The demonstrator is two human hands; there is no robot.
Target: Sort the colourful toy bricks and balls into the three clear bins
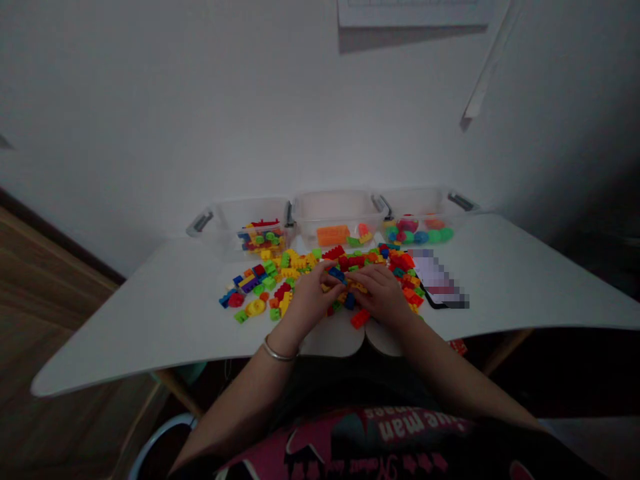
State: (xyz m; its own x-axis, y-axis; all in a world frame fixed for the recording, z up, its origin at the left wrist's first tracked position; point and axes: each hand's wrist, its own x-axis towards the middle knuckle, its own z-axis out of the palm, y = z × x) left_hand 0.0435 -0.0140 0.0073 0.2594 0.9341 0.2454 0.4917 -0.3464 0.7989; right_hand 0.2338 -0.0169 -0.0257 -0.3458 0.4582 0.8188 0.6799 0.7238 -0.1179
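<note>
A blue building brick (337, 274) sits between the thumb and fingers of my left hand (316, 288), over the pile of bricks. Close beside it, my right hand (383, 288) has its fingers bent in toward the left fingertips. A yellow brick (359, 287) shows between the right thumb and fingers; whether it is gripped or lies in the pile behind is unclear. Under and around both hands spread loose bricks in many colours, partly hidden by them. An orange-red brick (360, 319) lies just below the right hand, near the table's front edge.
Three clear plastic bins stand along the wall: the left bin (225, 217) and right bin (425, 200) hold coloured pieces, the middle bin (330, 203) an orange block. A phone (434, 277) lies right of the bricks. The white table (135, 320) has a notched front edge.
</note>
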